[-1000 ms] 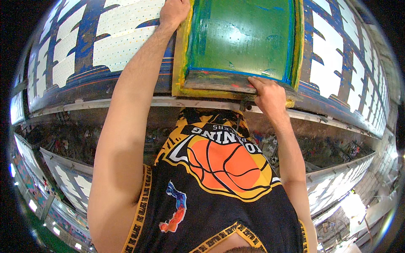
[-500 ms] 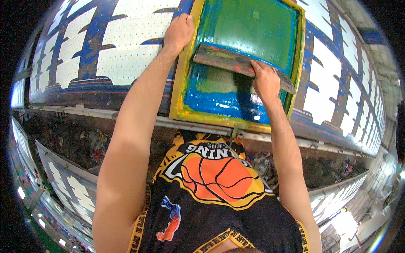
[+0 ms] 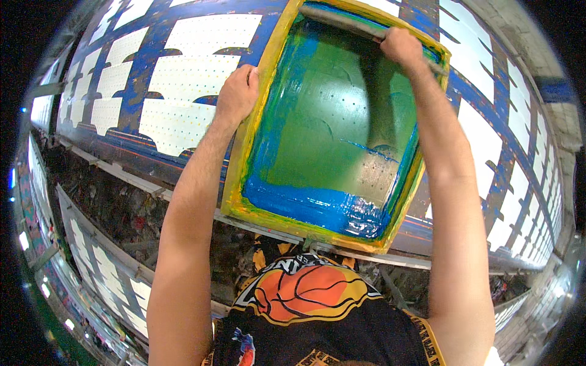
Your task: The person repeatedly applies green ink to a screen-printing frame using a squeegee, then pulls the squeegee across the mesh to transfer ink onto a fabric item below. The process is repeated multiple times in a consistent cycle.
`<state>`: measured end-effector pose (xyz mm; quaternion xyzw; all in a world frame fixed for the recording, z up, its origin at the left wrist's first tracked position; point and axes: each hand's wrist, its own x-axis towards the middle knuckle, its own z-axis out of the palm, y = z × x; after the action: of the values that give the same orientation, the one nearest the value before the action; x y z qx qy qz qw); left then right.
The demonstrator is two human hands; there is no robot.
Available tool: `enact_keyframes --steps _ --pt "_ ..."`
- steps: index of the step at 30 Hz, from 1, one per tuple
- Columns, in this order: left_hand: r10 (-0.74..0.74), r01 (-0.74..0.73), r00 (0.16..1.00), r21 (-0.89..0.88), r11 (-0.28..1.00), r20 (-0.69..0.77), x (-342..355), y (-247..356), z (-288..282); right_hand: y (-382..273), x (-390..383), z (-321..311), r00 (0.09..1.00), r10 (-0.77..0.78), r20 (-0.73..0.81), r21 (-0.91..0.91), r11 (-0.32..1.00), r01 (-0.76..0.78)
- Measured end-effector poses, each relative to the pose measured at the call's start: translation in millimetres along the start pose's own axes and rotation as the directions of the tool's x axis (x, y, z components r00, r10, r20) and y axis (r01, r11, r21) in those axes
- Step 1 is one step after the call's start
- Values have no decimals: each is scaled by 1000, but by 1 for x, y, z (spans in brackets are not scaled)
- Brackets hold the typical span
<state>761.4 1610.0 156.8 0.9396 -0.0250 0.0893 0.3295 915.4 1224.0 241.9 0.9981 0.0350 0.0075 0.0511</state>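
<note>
Leftmost, dotted white panels point(image 3: 189, 125) line the blue table point(image 3: 157, 36). Left hand point(image 3: 239, 91), fingers curled, holds the yellow-rimmed screen point(image 3: 244, 158) at ten o'clock. White lettering point(image 3: 290, 263) marks the shirt point(image 3: 366, 329) at six. Right hand point(image 3: 404, 47) clasps the squeegee point(image 3: 342, 22) across the screen's twelve-to-one. Grey wall point(image 3: 561, 128) stands at three o'clock.

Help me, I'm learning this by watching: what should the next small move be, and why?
I'd probably rest the blade against the far side of the frame: the right hand holds it close by, leaving little room beyond, and the left hand, at the frame's left edge, could steady the frame.
</note>
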Motion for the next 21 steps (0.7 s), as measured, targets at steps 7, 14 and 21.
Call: enact_keyframes --steps 7,14,21 --pt "10 -10 999 4 1000 -49 -2 3 2 39 59 -21 985 -171 37 3 985 171" --pt "-4 5 1000 28 1000 -30 -3 5 1 46 84 18 964 -259 52 41 965 257" --pt "24 -23 999 35 999 -21 1 -4 3 -3 -53 -13 940 -289 183 81 957 279"
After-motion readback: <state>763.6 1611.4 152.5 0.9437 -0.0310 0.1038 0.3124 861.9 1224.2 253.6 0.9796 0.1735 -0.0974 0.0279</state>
